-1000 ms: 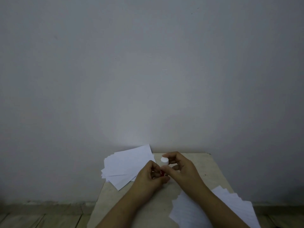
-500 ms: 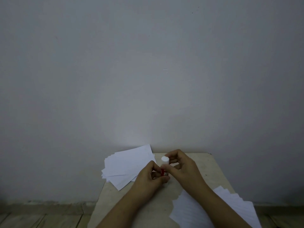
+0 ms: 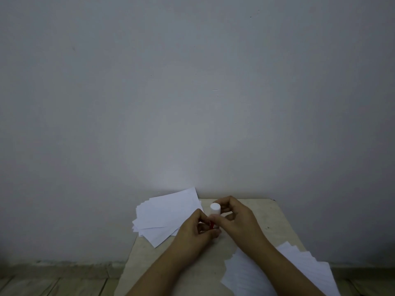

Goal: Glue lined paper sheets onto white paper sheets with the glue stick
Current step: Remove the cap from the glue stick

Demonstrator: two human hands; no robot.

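A glue stick with a red body and a white cap stands upright between my hands above the small table. My left hand grips its red lower part. My right hand pinches the white cap from the right. A fanned pile of white paper sheets lies at the table's far left corner and overhangs the edge. A second pile, of lined sheets, lies at the near right, partly under my right forearm.
The beige table is small and stands against a plain grey wall. A wooden floor shows at the lower left, beyond the table's left edge.
More of the red body shows under the white cap now. Both hands have stayed in nearly the same place.
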